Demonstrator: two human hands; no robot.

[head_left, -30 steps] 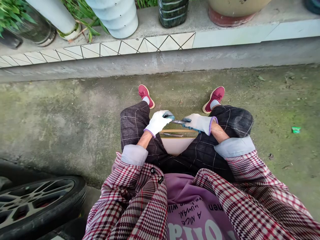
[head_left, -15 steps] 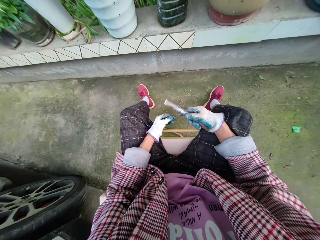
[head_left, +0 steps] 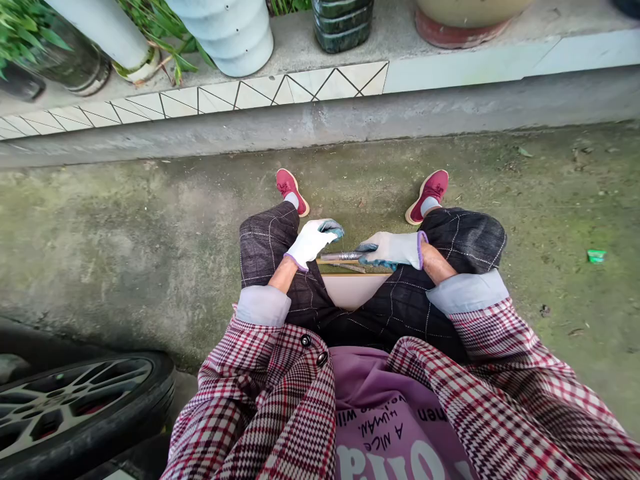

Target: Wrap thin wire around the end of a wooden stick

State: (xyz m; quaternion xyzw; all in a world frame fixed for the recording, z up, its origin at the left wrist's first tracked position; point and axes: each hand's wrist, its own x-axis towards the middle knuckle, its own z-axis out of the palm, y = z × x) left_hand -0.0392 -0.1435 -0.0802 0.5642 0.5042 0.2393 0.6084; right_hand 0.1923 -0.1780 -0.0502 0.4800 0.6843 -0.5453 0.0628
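two gloved hands: right hand (head_left: 393,249) grasps one metal rod (head_left: 339,255); left hand (head_left: 313,241) curled beside its tip, grip unclear. one board (head_left: 353,288) below; one tyre (head_left: 80,400) nearby.

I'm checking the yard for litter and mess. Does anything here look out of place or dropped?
One thing: a small green scrap lies alone on the mossy concrete ground, far right, like dropped litter. Otherwise nothing stands out: the gloved right hand holds a metal rod level, with the left hand at its other end.
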